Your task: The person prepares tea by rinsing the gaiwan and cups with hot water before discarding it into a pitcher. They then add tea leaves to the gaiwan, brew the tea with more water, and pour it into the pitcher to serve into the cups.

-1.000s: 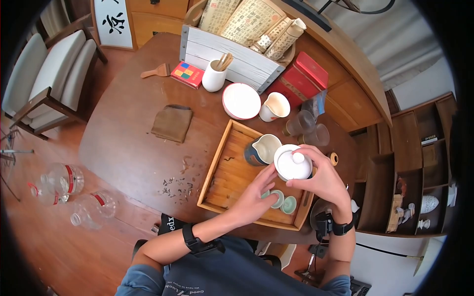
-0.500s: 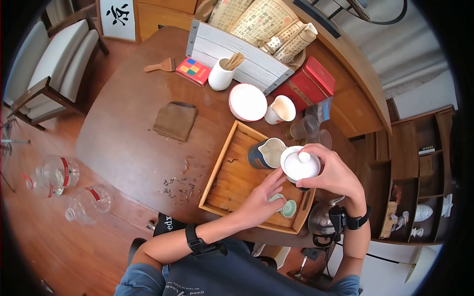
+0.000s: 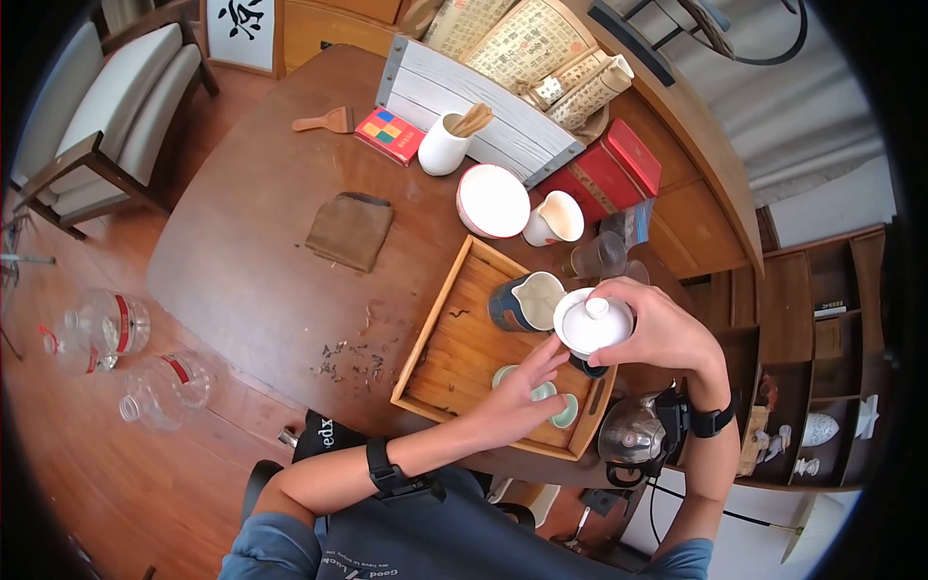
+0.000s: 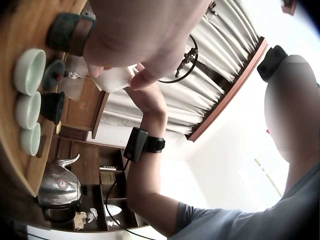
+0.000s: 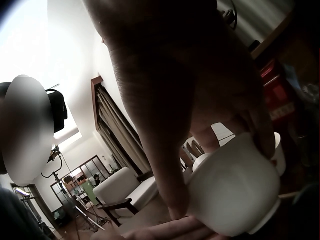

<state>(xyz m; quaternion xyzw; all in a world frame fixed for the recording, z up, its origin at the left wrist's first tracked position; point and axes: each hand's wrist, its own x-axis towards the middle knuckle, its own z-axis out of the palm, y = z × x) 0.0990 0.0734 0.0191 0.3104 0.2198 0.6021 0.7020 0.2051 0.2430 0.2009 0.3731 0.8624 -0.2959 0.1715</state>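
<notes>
In the head view, my right hand [image 3: 672, 333] grips a white lidded gaiwan [image 3: 590, 333] by its rim, above the right part of the wooden tray [image 3: 474, 358]. The right wrist view shows the gaiwan [image 5: 240, 187] from the side, with fingers lying along its underside. My left hand [image 3: 512, 401] reaches over the tray, its fingers extended and their tips right at the gaiwan's lower edge. A dark blue pitcher [image 3: 505, 304] with a pale inside stands just left of the gaiwan. Small pale green cups [image 4: 29, 72] stand in a row below the left hand.
A steel kettle [image 3: 628, 435] stands right of the tray. Behind are a white bowl [image 3: 493, 201], a white pitcher [image 3: 554, 220], clear cups [image 3: 601, 256] and a red tin [image 3: 614, 174]. A brown cloth [image 3: 350, 232] and scattered tea leaves [image 3: 353, 362] lie to the left.
The gaiwan and my right hand have shifted slightly right, away from the blue pitcher. My left hand has lowered a little over the green cups. More of the kettle shows, and the whole view has turned slightly.
</notes>
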